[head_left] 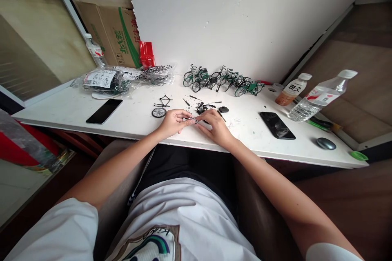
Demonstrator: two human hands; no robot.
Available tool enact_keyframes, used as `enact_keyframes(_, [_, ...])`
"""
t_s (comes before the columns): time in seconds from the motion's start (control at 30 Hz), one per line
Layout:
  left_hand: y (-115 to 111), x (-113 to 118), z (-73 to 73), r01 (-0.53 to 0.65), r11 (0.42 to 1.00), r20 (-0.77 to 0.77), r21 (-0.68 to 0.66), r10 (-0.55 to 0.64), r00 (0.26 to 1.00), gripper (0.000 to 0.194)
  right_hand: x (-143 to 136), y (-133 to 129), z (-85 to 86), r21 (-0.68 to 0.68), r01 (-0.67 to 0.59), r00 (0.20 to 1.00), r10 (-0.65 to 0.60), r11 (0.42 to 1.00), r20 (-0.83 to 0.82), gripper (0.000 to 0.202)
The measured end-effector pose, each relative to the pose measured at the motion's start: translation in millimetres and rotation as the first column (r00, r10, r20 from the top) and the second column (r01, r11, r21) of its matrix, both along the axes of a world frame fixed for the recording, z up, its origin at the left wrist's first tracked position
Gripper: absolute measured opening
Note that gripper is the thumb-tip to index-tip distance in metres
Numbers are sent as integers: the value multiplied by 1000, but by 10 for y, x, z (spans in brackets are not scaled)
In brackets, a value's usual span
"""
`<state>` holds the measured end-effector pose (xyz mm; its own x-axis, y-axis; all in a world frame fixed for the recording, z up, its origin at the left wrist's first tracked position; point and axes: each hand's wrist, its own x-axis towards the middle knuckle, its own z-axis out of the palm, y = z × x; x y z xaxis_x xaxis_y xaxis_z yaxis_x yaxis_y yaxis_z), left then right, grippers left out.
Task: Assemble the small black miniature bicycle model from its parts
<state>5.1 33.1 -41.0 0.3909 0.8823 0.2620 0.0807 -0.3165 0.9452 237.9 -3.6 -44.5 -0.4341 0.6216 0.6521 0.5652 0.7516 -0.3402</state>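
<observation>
Over the table's front part, my left hand (176, 122) pinches a small, thin dark-and-silvery part (195, 120) between thumb and fingers. My right hand (215, 126) meets it from the other side, its fingertips closed at the same small part. What kind of part it is, I cannot make out. Just left of my hands lie a black miniature bicycle frame (164, 100) and a spoked wheel (159, 112). Behind my right hand is a cluster of small black bicycle parts (203, 108), partly hidden by the fingers, with a black block-shaped piece (223, 109) beside it.
Several green and black miniature bicycles (226, 78) stand by the back wall. Plastic bags of parts (107, 80) lie at the back left, near a phone (104, 111). Another phone (277, 125), a water bottle (321, 96), a tea bottle (293, 89) and a mouse (326, 143) occupy the right.
</observation>
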Motion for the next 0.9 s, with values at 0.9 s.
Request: enact_keyframes(0.9, [602, -573, -12, -346, 857, -222, 380, 448, 866, 34, 6, 48, -91, -63, 195, 977, -199, 979, -76, 29])
